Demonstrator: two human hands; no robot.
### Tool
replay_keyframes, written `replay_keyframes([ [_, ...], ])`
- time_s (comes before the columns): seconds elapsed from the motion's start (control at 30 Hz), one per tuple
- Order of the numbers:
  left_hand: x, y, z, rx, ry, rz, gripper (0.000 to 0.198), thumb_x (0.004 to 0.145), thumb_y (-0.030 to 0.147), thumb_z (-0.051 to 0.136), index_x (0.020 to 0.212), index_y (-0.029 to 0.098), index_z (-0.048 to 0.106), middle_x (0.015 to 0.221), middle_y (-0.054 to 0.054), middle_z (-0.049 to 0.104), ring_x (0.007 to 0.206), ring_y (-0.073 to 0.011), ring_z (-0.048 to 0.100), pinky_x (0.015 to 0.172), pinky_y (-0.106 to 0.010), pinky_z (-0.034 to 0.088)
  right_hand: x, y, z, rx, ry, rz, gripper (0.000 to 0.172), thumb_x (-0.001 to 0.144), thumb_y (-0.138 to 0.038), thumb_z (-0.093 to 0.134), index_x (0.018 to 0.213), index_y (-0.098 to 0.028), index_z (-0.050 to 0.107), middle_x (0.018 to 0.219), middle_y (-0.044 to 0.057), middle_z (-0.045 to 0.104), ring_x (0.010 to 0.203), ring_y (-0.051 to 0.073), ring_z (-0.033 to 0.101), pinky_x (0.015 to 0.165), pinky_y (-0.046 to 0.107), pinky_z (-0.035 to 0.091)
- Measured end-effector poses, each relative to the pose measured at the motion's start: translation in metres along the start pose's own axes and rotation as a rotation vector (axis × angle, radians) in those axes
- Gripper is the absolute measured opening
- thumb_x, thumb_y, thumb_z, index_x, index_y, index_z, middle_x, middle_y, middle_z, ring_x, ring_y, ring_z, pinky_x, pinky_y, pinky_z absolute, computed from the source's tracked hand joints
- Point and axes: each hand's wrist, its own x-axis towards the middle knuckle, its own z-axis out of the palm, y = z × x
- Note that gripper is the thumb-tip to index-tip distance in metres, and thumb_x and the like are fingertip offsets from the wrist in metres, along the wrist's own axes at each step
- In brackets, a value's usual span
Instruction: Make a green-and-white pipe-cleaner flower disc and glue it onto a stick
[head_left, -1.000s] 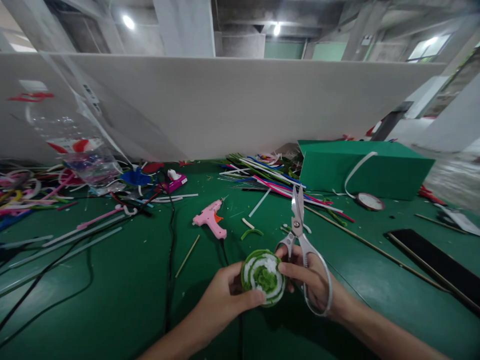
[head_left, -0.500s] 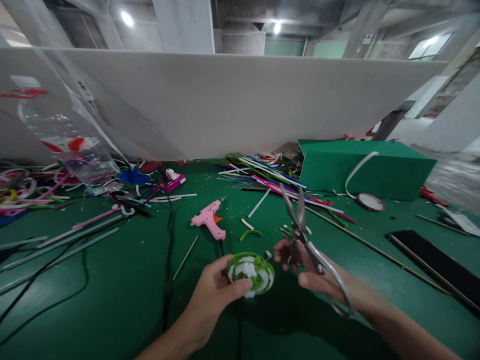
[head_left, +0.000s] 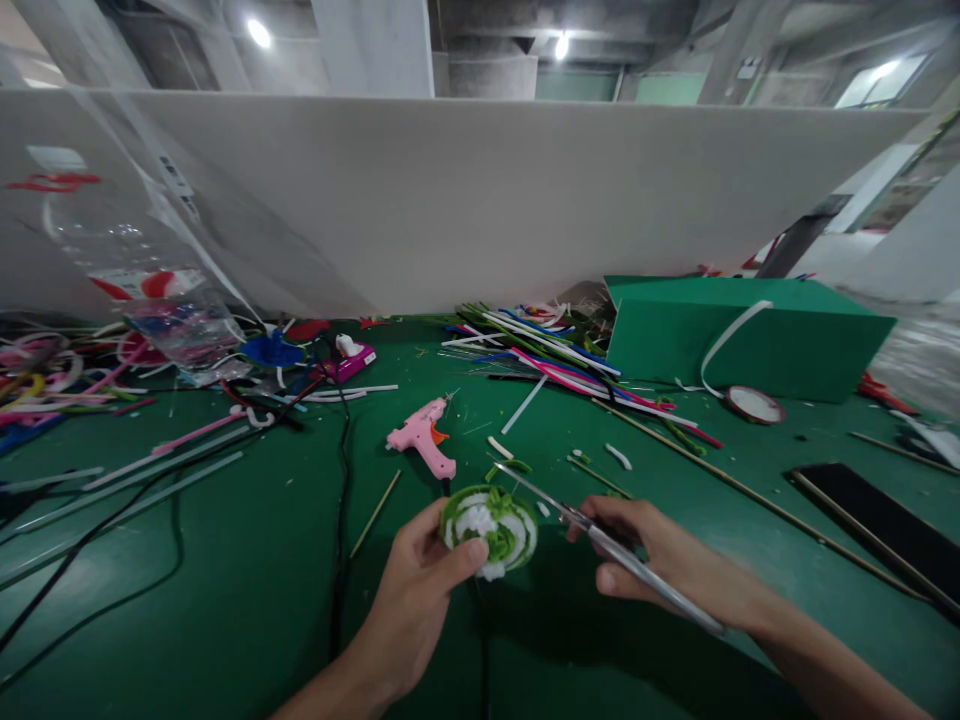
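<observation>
My left hand (head_left: 427, 575) is closed on a round coil of green and white pipe cleaners (head_left: 514, 535), thumb on its face and fingers behind. A fluffy white piece lies on the coil near the thumb. My right hand (head_left: 652, 545) grips metal scissors (head_left: 619, 552) by the handles. The blades point left and sit just above the coil's upper right edge; I cannot tell whether they touch it. Just beyond the coil are a pink glue gun (head_left: 424, 438), a curved green pipe cleaner piece (head_left: 517, 467) and a short white piece (head_left: 499, 448).
A heap of coloured pipe cleaners (head_left: 540, 345) lies at the back, beside a green box (head_left: 750, 335). A phone (head_left: 877, 520) and a long thin stick (head_left: 750, 490) lie right. At left stand a plastic bottle (head_left: 142, 265) and a black cable (head_left: 341, 540).
The scissors have swung from pointing up to pointing left, over toward the coil. My left hand has shifted slightly left with the coil and tilted its face more toward me.
</observation>
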Motion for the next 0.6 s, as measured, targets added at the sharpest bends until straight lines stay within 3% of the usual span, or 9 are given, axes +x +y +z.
replay_keyframes([
  [0.3,0.0004,0.0005,0.0010,0.014,0.008,-0.018,0.026,0.068,0.018,0.073,0.093,0.016,0.068,0.087,-0.006,0.068,0.083,-0.0205,0.060,0.075,-0.030,0.048,-0.0014,-0.0098,0.0031,0.082,-0.044,0.051,0.043,0.068,-0.052,0.065,0.093,-0.018,0.061,0.077,0.004,0.053,0.066,0.017,0.043,0.054,0.026,0.036],
  [0.6,0.0002,0.0005,0.0034,0.021,0.007,-0.034,0.027,0.065,0.020,0.075,0.091,0.017,0.069,0.083,-0.005,0.067,0.080,-0.0185,0.059,0.073,-0.029,0.049,-0.0028,-0.0110,0.0040,0.144,-0.087,0.083,0.051,0.066,-0.056,0.065,0.097,-0.016,0.060,0.072,0.001,0.048,0.062,0.014,0.039,0.054,0.024,0.034],
])
